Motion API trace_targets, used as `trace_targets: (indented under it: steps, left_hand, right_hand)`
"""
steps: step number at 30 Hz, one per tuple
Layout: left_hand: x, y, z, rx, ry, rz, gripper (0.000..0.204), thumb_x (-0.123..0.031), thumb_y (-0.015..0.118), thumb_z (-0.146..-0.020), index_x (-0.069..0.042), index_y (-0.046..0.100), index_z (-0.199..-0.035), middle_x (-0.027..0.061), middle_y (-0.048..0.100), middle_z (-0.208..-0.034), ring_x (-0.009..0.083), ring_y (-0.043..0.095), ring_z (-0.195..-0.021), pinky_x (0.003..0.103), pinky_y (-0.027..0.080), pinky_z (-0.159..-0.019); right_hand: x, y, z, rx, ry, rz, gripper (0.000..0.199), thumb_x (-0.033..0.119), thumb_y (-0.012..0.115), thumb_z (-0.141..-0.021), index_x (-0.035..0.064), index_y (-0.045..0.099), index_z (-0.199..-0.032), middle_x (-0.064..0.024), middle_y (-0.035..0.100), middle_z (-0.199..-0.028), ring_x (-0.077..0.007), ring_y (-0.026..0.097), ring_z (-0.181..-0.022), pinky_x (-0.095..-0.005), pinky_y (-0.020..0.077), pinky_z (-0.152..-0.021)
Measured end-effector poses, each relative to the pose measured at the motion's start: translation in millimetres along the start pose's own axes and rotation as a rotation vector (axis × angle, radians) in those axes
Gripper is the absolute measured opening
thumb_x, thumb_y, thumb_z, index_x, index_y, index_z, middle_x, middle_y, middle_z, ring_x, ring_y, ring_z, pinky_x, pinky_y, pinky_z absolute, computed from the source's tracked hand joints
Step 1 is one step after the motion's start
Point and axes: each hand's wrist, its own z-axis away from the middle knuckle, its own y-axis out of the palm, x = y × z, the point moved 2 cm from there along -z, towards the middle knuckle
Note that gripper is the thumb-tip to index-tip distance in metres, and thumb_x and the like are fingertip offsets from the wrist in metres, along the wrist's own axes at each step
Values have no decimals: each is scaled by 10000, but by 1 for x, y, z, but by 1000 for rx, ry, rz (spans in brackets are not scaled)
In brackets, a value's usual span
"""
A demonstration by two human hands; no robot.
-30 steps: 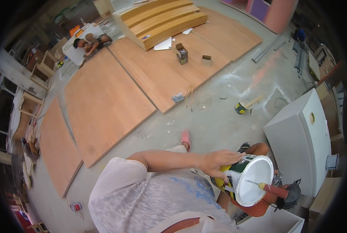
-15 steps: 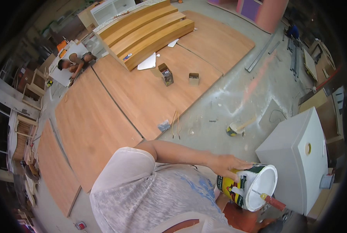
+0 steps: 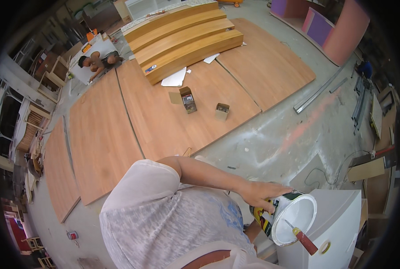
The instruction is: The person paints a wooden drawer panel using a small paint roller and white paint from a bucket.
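Note:
My left hand (image 3: 263, 193) reaches across from the left and grips the upper side of a large paint can (image 3: 266, 219) with a dark green and yellow label. The can is tilted, its open mouth facing right, and its inside is coated white. A tool with a red handle (image 3: 305, 242) and a thin metal shaft stands in the mouth, the handle sticking out over the rim. No hand shows on that handle. Below the can a patch of skin is visible, too little to tell what part it is. My right hand is not visible.
A white box-like cabinet (image 3: 339, 210) with a yellowish tape ring (image 3: 325, 247) stands beside the can. Large wooden panels (image 3: 106, 148) cover the floor, bearing curved wooden steps (image 3: 186, 36) and two small cartons (image 3: 188, 101). A person (image 3: 98, 65) crouches far left. Metal profiles (image 3: 318, 94) lie right.
The view has shifted, so the white cabinet sits lower and the panels further right. The can's mouth turns more into view. The small can on the floor is no longer visible. My left hand keeps its grip.

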Motion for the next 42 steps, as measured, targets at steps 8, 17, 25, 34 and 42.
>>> trace_targets:
  steps: [8,17,25,34,42]
  left_hand:
    - [101,-100,-121,157,-433,217,718,-340,583,-885,-72,256,-1466,180,373,-1448,335,395,-1310,370,312,-1089]
    - [224,-194,-250,347,-337,268,790,-213,614,-869,-29,154,-1484,224,343,-1439,317,327,-1350,365,292,-1106]
    - [282,-247,-381,592,-318,317,785,-279,533,-942,-26,45,-1502,228,326,-1451,293,360,-1318,375,330,-1068]
    - [372,-247,-543,690,-383,478,826,-298,587,-920,-56,59,-1509,174,235,-1524,265,282,-1381,364,366,-1045]
    - [441,-197,-731,798,-480,450,1002,-405,739,-790,-36,132,-1497,151,276,-1512,300,304,-1371,456,405,-1016]
  right_hand:
    - [47,26,-135,-25,1,-80,384,198,512,-943,54,478,-1297,-86,576,-1225,-212,590,-1069,-370,498,-934]
    - [98,42,-237,-215,-123,-315,383,187,519,-941,57,476,-1299,-83,575,-1225,-211,590,-1069,-369,500,-933]
    - [174,39,-304,-313,-330,-451,384,177,526,-940,60,474,-1301,-80,575,-1225,-209,591,-1069,-368,502,-932]
    - [282,-21,-405,-378,-504,-581,385,165,533,-938,63,472,-1303,-77,574,-1226,-208,591,-1069,-368,504,-931]
    - [407,-122,-475,-468,-646,-726,386,155,539,-936,66,470,-1305,-75,574,-1226,-206,591,-1070,-367,506,-931]
